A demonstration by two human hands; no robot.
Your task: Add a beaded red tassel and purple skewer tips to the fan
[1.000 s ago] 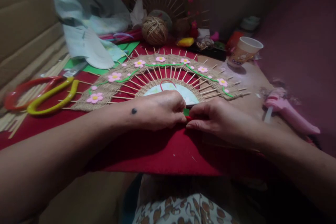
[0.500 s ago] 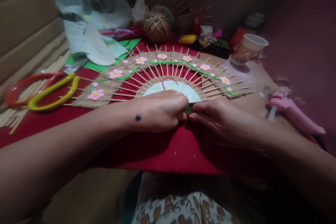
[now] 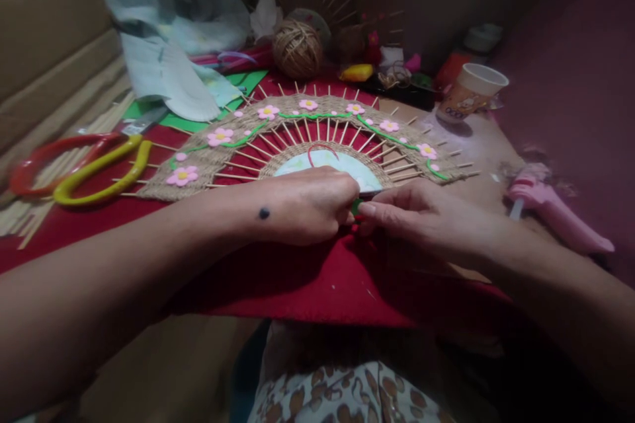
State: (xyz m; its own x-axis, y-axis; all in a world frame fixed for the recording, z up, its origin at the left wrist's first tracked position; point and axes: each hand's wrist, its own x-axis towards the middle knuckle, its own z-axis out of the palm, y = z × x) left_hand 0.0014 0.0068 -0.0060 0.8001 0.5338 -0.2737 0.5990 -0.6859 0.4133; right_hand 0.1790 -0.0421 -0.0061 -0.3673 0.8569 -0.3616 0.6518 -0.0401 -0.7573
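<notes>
A woven half-round fan [image 3: 317,106] of twine and thin sticks lies on the red cloth, trimmed with pink flowers and a green wavy line. A thin red curve shows on its pale blue centre [image 3: 292,160]. My left hand [image 3: 317,206] is closed at the lower edge of this centre, its fingertips hidden. Close beside it, my right hand [image 3: 411,215] pinches with thumb and fingers at a small green and red piece [image 3: 356,209]. That piece sits between the two hands and is mostly covered, so its kind cannot be made out.
Scissors [image 3: 102,168] with red and yellow handles lie at left over loose sticks [image 3: 30,221]. Behind the fan are a twine ball [image 3: 297,48] and a folded white paper plate [image 3: 186,89]. A paper cup [image 3: 469,94] and a pink glue gun [image 3: 555,208] are at right.
My right thumb has shifted and now lies extended over the green and red piece, with the hand slightly more open. My left hand stays nearly in place. The view has moved slightly.
</notes>
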